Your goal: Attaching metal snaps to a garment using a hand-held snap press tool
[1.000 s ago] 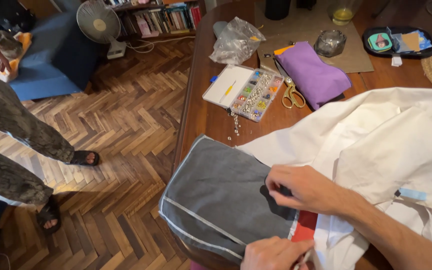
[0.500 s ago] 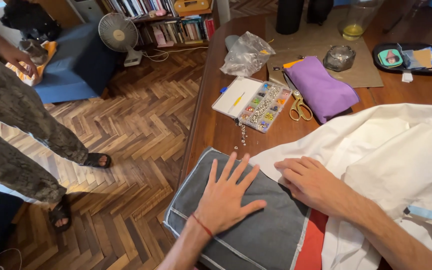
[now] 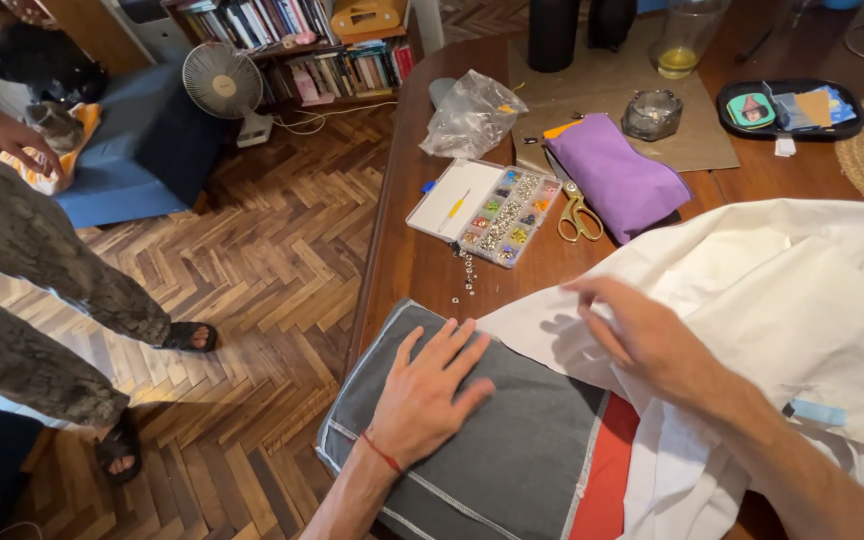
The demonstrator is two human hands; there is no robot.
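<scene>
1. Nearest the camera, the left hand (image 3: 430, 392) lies palm-down on the dark grey fabric panel with pale stitched edging (image 3: 492, 440), fingers (image 3: 464, 345) spread flat, gripping nothing.
2. That grey panel sits at the near edge of the dark wooden counter (image 3: 407, 250), one corner hanging just over the edge.
3. Touching the grey panel on its right, a strip of red cloth (image 3: 607, 470) shows from under the white cloth.
4. Just beyond the grey panel's far right corner, the right hand (image 3: 642, 335) hovers over or touches the large white cloth (image 3: 782, 290); the fingers (image 3: 589, 292) are loosely extended, and a little blurred, so I cannot tell if they pinch the fabric.
5. The white cloth overlaps the grey panel's right side and spreads away across the counter.
6. Farther from the grey panel, small loose beads (image 3: 464, 275) trail toward an open compartment box of coloured beads (image 3: 484, 210).
7. Beyond, gold-handled scissors (image 3: 578, 212) lie just beside a purple fabric pouch (image 3: 617, 175).
8. Farther still, a crumpled clear plastic bag (image 3: 472, 115).
9. Left of the grey panel, off the counter, another person's sandalled feet (image 3: 187, 337) stand on the herringbone wood floor (image 3: 272, 280).
</scene>
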